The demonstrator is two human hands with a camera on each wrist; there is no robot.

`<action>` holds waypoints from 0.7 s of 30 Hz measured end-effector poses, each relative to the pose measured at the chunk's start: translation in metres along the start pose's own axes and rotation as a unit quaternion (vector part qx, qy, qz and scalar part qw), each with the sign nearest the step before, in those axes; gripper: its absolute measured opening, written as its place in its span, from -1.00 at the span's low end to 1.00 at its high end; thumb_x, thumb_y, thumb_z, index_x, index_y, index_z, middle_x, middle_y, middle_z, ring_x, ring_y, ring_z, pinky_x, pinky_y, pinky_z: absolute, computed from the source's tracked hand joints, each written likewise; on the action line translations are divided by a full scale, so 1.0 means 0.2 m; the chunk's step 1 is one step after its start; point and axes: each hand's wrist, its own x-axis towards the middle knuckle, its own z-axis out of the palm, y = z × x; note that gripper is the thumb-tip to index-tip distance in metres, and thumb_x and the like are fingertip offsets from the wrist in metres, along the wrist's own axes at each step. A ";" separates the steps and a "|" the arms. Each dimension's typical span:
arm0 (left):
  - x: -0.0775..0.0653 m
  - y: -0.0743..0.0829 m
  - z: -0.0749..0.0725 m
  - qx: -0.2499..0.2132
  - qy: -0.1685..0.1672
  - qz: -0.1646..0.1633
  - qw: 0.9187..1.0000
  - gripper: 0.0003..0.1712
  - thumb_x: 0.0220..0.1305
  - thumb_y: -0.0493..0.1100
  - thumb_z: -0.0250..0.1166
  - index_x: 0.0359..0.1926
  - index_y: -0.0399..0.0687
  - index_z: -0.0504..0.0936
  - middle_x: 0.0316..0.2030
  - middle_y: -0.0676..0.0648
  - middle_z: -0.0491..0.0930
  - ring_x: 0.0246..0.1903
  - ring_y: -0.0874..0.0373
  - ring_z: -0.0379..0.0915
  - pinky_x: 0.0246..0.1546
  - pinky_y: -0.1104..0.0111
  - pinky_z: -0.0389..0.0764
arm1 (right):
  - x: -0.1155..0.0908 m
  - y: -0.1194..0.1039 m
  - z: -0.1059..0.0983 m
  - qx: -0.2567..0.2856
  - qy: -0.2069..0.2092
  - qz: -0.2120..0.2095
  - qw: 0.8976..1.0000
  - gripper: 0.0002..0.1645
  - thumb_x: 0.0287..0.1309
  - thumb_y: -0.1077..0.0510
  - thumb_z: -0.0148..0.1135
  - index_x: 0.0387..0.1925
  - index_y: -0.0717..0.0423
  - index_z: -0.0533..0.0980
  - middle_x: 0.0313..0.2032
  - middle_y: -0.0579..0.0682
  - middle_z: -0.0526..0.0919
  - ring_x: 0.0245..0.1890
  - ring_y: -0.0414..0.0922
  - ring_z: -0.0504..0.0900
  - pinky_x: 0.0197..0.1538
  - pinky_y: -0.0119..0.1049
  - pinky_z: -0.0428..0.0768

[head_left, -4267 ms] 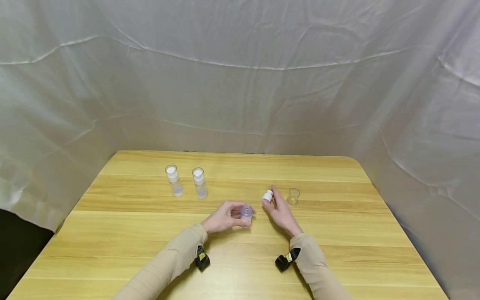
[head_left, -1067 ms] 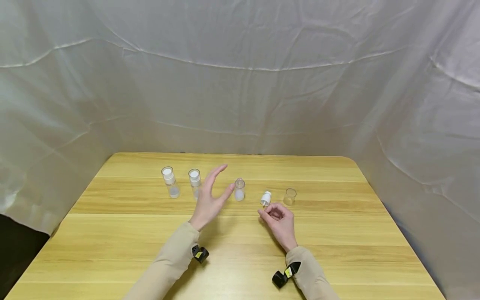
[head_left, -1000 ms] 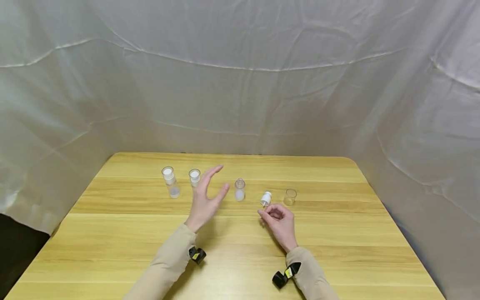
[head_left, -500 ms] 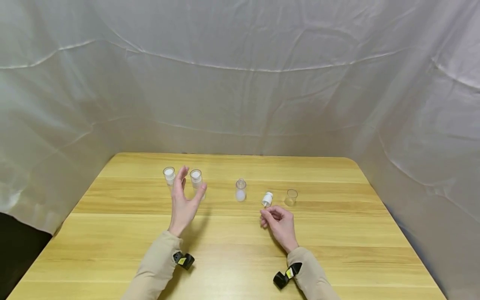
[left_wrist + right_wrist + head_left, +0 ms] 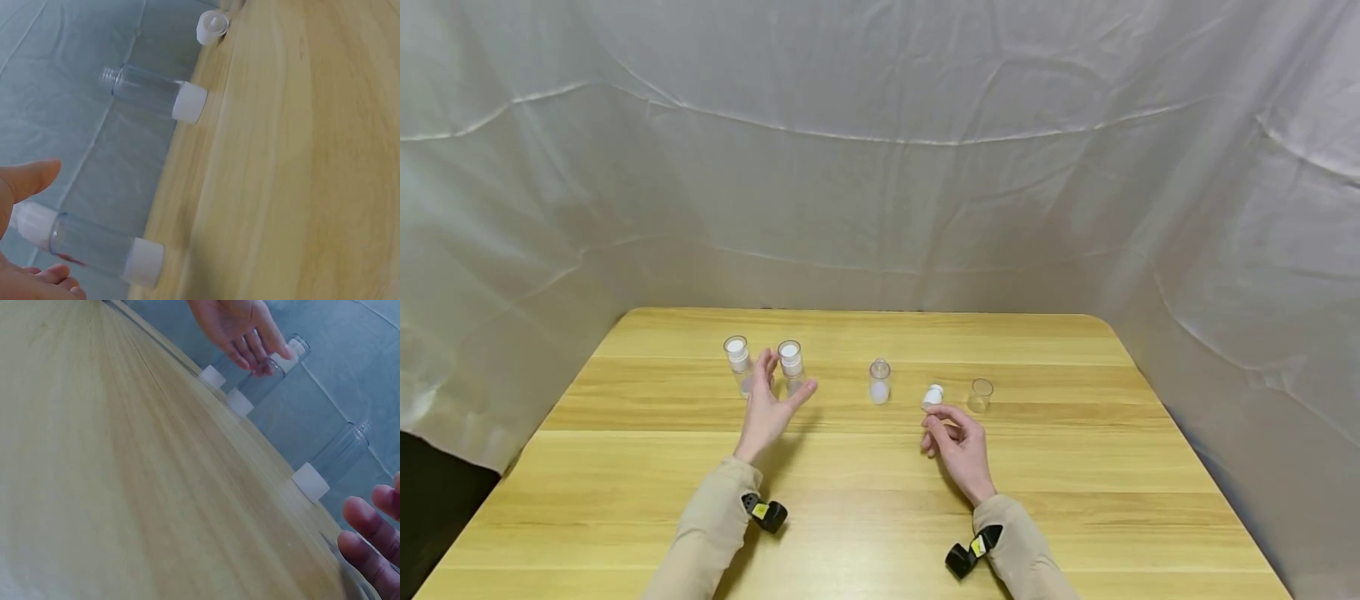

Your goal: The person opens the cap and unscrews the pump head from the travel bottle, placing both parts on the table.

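Observation:
My left hand [image 5: 769,414] is spread around the nearer-right of two capped bottles, its fingers to the left of that pump bottle [image 5: 791,358] and its thumb to the right. In the left wrist view a gap shows between the thumb [image 5: 31,180] and the bottle [image 5: 87,242]. Another capped pump bottle [image 5: 738,357] stands farther left, partly behind the fingers. With its fingers loosely bent, my right hand [image 5: 961,454] rests by a white pump head [image 5: 933,396] lying on the table; whether the fingertips touch it is unclear. Nothing shows held in that hand.
An uncapped clear bottle [image 5: 879,383] with a threaded neck and white base stands upright between the hands. A clear cap [image 5: 981,395] sits right of the pump head. Grey fabric [image 5: 880,183] hangs behind the wooden table [image 5: 865,517].
My left hand set the uncapped bottle down upright, then moved left to the capped bottles. My right hand let go of the pump head and drew back slightly, staying beside it.

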 end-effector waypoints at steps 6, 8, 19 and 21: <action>0.03 -0.04 -0.01 -0.021 -0.029 -0.022 0.999 0.15 0.28 -0.18 0.39 0.57 -0.30 -0.24 0.59 -0.37 -0.16 0.60 -0.25 -0.24 0.66 -0.01 -0.15 | 0.00 0.00 0.00 0.004 -0.006 0.002 1.000 -0.73 0.40 0.31 0.13 -0.02 0.49 0.53 -0.29 0.43 0.59 -0.58 -0.22 0.65 -0.57 -0.30 0.70; 0.04 -0.04 -0.01 -0.027 -0.034 -0.032 0.999 0.14 0.28 -0.19 0.39 0.57 -0.29 -0.24 0.59 -0.36 -0.16 0.60 -0.23 -0.24 0.66 0.00 -0.15 | 0.00 0.00 0.00 0.001 -0.006 0.000 1.000 -0.74 0.40 0.32 0.13 -0.02 0.49 0.53 -0.29 0.43 0.59 -0.58 -0.23 0.65 -0.57 -0.30 0.69; 0.08 -0.08 -0.01 -0.034 -0.048 -0.062 0.996 0.01 0.31 -0.21 0.35 0.56 -0.27 -0.09 0.55 -0.38 0.02 0.57 -0.29 -0.11 0.63 -0.06 -0.05 | 0.00 -0.01 0.00 0.002 -0.005 0.004 1.000 -0.75 0.38 0.34 0.14 -0.03 0.49 0.54 -0.30 0.43 0.58 -0.58 -0.23 0.65 -0.57 -0.31 0.69; 0.09 -0.09 -0.01 -0.032 -0.047 -0.059 0.997 -0.04 0.32 -0.22 0.34 0.54 -0.29 -0.02 0.54 -0.38 0.07 0.56 -0.28 -0.08 0.63 -0.05 -0.03 | 0.00 -0.01 0.00 0.002 -0.005 0.006 1.000 -0.75 0.39 0.33 0.13 -0.03 0.48 0.54 -0.30 0.43 0.58 -0.58 -0.24 0.65 -0.57 -0.31 0.69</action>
